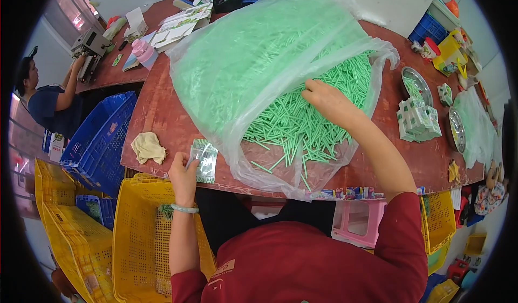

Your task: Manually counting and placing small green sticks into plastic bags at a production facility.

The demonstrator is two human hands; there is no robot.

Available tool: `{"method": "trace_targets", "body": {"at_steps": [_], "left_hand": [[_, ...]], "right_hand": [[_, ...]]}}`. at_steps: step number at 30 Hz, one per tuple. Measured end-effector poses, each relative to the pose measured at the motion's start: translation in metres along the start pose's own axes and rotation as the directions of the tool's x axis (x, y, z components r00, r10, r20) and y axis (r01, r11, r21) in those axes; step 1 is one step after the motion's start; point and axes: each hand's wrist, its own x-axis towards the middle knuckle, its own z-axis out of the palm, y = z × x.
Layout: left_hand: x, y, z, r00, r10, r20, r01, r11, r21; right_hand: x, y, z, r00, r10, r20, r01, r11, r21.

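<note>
A large clear plastic bag [259, 60] full of thin green sticks lies on the red tabletop [153, 100], its mouth towards me. Green sticks [299, 121] spill loosely inside the opening. My right hand [323, 100] is at the pile, fingertips bent together at the bag's upper fold; whether they pinch a stick is hidden. At the table's front edge, my left hand [184, 169] has thumb and fingers on the edge of a small clear-and-green packet [205, 161], which lies flat on the table. A crumpled cream cloth [148, 147] rests left of that hand.
Yellow crates [137, 238] and a blue crate [101, 141] stand at lower left. A pink bottle [144, 53] is at back left. Small packed boxes [417, 121] and metal bowls [417, 85] sit at right. A person [52, 96] works at a machine, far left.
</note>
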Motion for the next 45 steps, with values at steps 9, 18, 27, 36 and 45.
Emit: {"method": "trace_targets", "body": {"at_steps": [9,18,27,36,45], "left_hand": [[-0.002,-0.004,-0.017,0.996,-0.081,0.030,0.086,0.889,-0.450],[-0.014,0.043,-0.031,0.897,0.003,0.443,0.439,0.123,-0.890],[-0.048,0.111,0.045,0.820,0.181,0.542,0.335,0.616,-0.713],[-0.048,0.120,0.077,0.806,0.465,0.366,-0.133,0.745,-0.654],[-0.050,0.123,0.088,0.818,0.426,0.387,-0.072,0.744,-0.665]], "right_hand": [[0.002,0.000,0.003,0.996,-0.081,0.047,0.085,0.992,-0.090],[-0.004,0.005,0.004,0.988,-0.128,-0.081,0.127,0.992,-0.019],[-0.024,-0.036,-0.022,0.767,0.606,0.209,-0.275,0.017,0.961],[-0.051,-0.060,-0.042,0.842,0.495,0.215,-0.058,-0.314,0.948],[-0.039,-0.078,-0.045,0.865,0.413,0.286,-0.311,-0.007,0.950]]}}
